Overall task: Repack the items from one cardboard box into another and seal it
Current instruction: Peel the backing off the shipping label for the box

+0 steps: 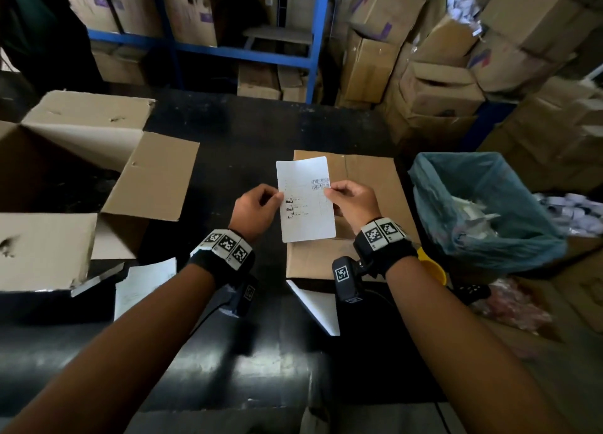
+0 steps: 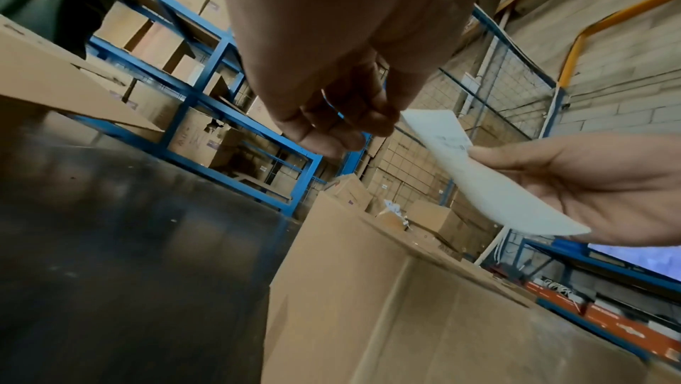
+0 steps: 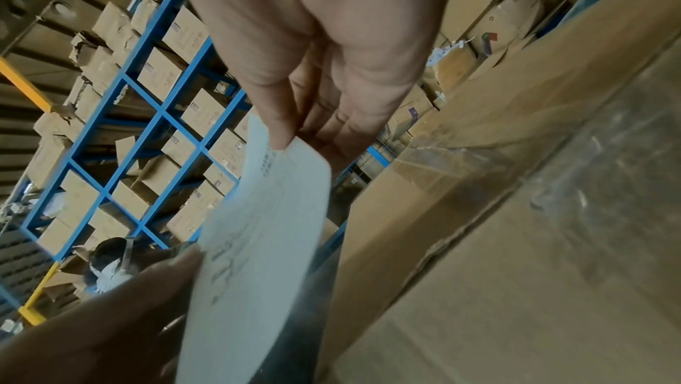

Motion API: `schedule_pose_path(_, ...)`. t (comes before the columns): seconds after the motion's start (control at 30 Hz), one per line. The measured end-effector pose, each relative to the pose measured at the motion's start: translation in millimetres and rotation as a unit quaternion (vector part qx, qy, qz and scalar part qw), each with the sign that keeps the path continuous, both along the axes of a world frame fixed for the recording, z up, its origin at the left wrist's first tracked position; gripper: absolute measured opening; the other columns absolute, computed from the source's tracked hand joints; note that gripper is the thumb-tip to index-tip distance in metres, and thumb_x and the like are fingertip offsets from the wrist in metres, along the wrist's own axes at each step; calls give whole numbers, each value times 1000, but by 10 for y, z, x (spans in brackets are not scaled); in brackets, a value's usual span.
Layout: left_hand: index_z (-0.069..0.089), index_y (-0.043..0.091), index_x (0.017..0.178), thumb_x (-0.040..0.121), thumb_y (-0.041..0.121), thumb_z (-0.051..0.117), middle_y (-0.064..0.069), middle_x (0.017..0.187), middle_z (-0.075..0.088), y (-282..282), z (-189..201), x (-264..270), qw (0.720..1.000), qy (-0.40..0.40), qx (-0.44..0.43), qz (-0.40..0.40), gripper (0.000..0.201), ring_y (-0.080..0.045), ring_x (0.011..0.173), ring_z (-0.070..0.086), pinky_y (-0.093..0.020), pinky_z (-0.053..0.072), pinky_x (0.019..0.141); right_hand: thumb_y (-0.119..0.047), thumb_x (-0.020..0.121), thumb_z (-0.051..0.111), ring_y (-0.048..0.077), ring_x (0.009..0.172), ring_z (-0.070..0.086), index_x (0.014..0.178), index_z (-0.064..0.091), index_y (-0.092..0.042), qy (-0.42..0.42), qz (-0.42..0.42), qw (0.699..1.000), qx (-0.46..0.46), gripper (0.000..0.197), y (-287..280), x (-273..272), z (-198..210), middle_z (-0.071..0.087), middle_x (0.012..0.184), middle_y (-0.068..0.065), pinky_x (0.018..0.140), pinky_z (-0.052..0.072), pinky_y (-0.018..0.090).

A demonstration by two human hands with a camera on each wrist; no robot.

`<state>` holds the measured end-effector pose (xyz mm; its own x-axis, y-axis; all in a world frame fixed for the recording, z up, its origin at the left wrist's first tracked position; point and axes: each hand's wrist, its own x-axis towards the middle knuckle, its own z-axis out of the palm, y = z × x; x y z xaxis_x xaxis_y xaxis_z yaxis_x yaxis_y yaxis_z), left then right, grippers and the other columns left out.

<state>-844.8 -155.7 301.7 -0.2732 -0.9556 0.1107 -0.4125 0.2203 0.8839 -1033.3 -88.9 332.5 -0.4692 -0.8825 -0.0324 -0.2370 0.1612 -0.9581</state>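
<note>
My right hand [image 1: 350, 201] pinches the right edge of a white printed label [image 1: 305, 198], thumb on its face just below the barcode, fingers behind the sheet. My left hand [image 1: 256, 210] meets the label's left edge with its fingertips curled in; from the head view it looks like a pinch, though the left wrist view shows those fingers [image 2: 331, 131] bunched beside the sheet and I cannot tell whether they truly clamp it. The label hangs in the air between my grips, slightly bowed, above the closed cardboard box [image 1: 368, 185] that lies on the black tabletop [image 1: 248, 130] in front of me. To my left stands the open cardboard box [image 1: 81, 172], its flaps spread outward and its inside dark. Near my left wrist a white sheet [image 1: 143, 286] lies on the tabletop. To the right of the closed box is a bin lined with a blue bag [image 1: 483, 205], with crumpled white paper inside.
</note>
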Motion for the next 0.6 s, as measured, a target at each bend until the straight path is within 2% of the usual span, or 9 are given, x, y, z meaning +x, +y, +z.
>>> schedule_pose_path(0.1, 63, 17, 91, 91, 32, 56, 4, 88, 66, -135, 18, -201, 1000, -16, 20, 11, 17, -10, 79, 62, -21, 48, 67, -15, 86, 66, 14, 89, 68, 91, 68, -14, 8, -13, 1000, 13, 5, -139, -192, -34, 71, 95, -1, 77, 59, 29)
schedule_pose_path(0.17, 63, 17, 92, 91, 32, 56, 5, 87, 65, -224, 14, -325, 999, -35, 38, 17, 17, -9, 78, 61, -19, 47, 64, -16, 85, 68, 16, 90, 68, 90, 69, -17, 20, -15, 999, 29, 5, -255, -319, -52, 71, 96, -2, 81, 59, 32)
schedule_pose_path(0.23, 64, 16, 92, 91, 32, 56, 3, 86, 65, -336, -5, -442, 996, -52, 61, 30, 18, -12, 79, 62, -22, 47, 66, -17, 83, 70, 17, 90, 68, 87, 70, -19, 39, -8, 998, 51, 5, -361, -448, -52, 72, 97, -1, 81, 59, 33)
schedule_pose_path(0.27, 65, 16, 91, 90, 33, 57, 2, 86, 66, -383, -20, -495, 995, -63, 75, 36, 18, -14, 80, 63, -25, 48, 68, -17, 83, 70, 17, 90, 69, 86, 70, -20, 48, -1, 997, 65, 4, -410, -513, -56, 72, 98, 0, 78, 59, 32)
schedule_pose_path(0.37, 66, 18, 88, 89, 34, 58, -2, 88, 69, -492, -69, -647, 989, -95, 102, 43, 18, -18, 83, 65, -29, 52, 74, -15, 83, 71, 17, 86, 68, 82, 68, -18, 50, 19, 991, 121, 4, -537, -665, -78, 72, 100, 2, 59, 59, 27)
schedule_pose_path(0.43, 65, 18, 86, 89, 32, 57, -3, 89, 68, -523, -73, -730, 987, -102, 110, 58, 17, -18, 82, 64, -27, 49, 69, -18, 81, 73, 18, 86, 67, 82, 69, -18, 89, 36, 984, 153, 5, -627, -752, -122, 71, 98, 0, 56, 57, 26)
schedule_pose_path(0.5, 64, 18, 85, 89, 31, 55, -2, 89, 67, -542, -90, -767, 984, -114, 119, 61, 16, -17, 82, 63, -26, 48, 66, -21, 80, 75, 16, 79, 67, 84, 71, -16, 127, 54, 975, 173, 8, -664, -783, -147, 72, 91, -1, 54, 54, 24)
schedule_pose_path(0.6, 62, 22, 81, 88, 32, 55, -1, 88, 67, -580, -133, -794, 980, -145, 122, 67, 14, -17, 81, 64, -29, 52, 71, -23, 80, 75, 10, 60, 63, 89, 72, -14, 142, 76, 966, 203, 13, -741, -838, -202, 70, 74, -2, 48, 46, 20)
